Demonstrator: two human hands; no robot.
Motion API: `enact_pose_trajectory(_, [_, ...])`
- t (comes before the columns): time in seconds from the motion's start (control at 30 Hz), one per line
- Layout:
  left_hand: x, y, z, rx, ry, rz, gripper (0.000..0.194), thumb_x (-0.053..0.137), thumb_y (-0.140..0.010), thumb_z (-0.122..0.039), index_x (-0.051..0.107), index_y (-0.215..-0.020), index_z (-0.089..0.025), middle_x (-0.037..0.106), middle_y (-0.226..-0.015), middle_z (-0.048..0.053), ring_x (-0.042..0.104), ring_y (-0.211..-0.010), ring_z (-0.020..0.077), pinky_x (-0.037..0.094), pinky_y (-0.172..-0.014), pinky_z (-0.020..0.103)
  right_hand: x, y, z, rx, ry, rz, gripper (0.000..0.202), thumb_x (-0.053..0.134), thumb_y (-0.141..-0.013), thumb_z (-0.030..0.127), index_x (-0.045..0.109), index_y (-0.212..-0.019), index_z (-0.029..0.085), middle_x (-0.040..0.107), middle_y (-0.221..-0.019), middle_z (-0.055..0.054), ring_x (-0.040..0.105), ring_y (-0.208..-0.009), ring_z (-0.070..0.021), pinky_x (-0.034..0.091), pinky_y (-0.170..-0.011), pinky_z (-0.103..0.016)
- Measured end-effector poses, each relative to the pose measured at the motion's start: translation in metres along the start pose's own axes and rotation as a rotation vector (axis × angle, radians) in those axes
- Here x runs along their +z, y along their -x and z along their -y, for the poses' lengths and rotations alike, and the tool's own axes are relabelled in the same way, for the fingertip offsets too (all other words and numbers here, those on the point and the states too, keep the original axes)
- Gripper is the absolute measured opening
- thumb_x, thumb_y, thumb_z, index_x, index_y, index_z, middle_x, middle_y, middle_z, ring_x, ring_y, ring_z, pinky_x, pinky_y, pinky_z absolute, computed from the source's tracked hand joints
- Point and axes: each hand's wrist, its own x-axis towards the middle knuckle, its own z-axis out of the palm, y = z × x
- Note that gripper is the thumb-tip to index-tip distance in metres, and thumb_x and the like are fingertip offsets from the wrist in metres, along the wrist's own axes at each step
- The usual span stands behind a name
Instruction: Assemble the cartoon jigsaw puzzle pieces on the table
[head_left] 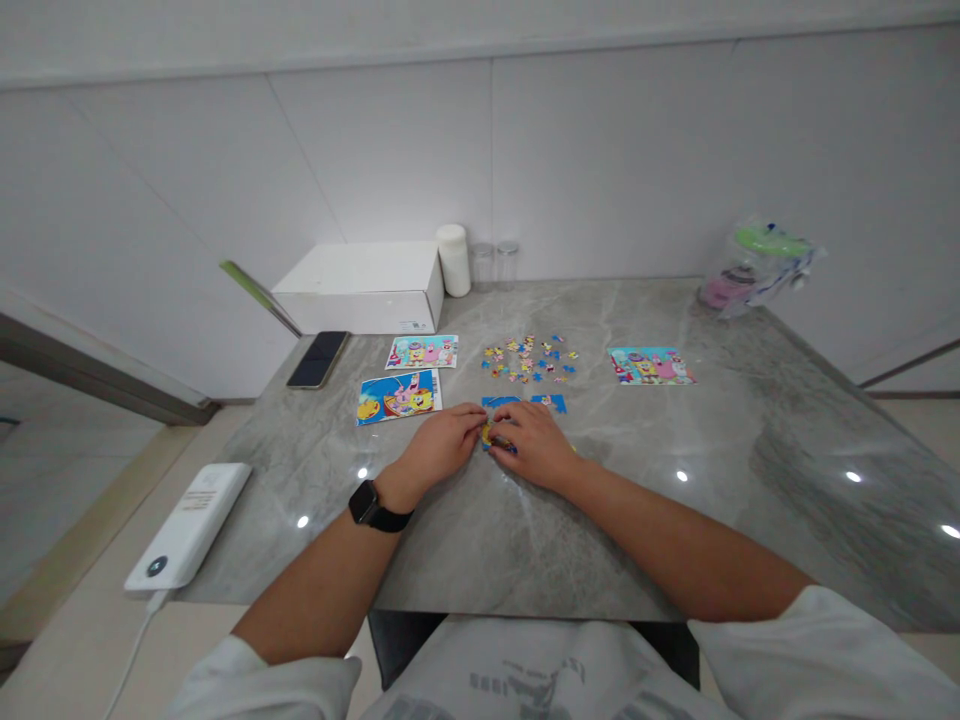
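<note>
Near the middle of the table, my left hand (448, 440) has its fingers pressed together at the left edge of a small joined patch of jigsaw puzzle pieces (487, 434), yellow and blue. My right hand (537, 443) curls over the same patch from the right, fingertips closed on it and hiding much of it. Just beyond my fingers lie two blue joined strips, a left strip (500, 402) and a right strip (553, 403). Farther back spreads a loose heap of puzzle pieces (526, 362). A finished-looking cartoon puzzle (652, 366) lies at right.
Left of my hands lie a blue cartoon picture card (400, 397) and a second picture card (422, 352). A phone (319, 360), white box (360, 285), white bottle (453, 262) and clear jars (507, 265) stand behind. A power bank (187, 527) sits front left, a plastic bag (757, 270) back right.
</note>
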Motion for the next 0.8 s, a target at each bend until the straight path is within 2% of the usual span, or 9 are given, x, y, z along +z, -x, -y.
enact_pose_trajectory(0.37, [0.0005, 0.0004, 0.0040, 0.008, 0.018, -0.005, 0.036, 0.053, -0.099, -0.014, 0.076, -0.127, -0.022, 0.074, -0.133, 0.008, 0.070, -0.123, 0.0218, 0.055, -0.112, 0.036, -0.0023, 0.0012, 0.0023, 0.022, 0.007, -0.009, 0.014, 0.081, -0.090, 0.030, 0.077, -0.104, 0.026, 0.072, -0.122, -0.008, 0.062, -0.114, -0.0282, 0.043, -0.099, -0.046])
enact_pose_trajectory(0.8, [-0.0007, 0.0005, -0.0013, 0.031, 0.021, 0.026, 0.030, 0.058, -0.099, -0.016, 0.077, -0.121, -0.021, 0.073, -0.133, 0.009, 0.069, -0.123, 0.0229, 0.054, -0.113, 0.038, -0.0033, 0.0029, -0.0002, 0.004, 0.007, 0.002, 0.016, 0.080, -0.090, 0.027, 0.078, -0.105, 0.026, 0.072, -0.122, -0.008, 0.062, -0.113, -0.0288, 0.044, -0.098, -0.047])
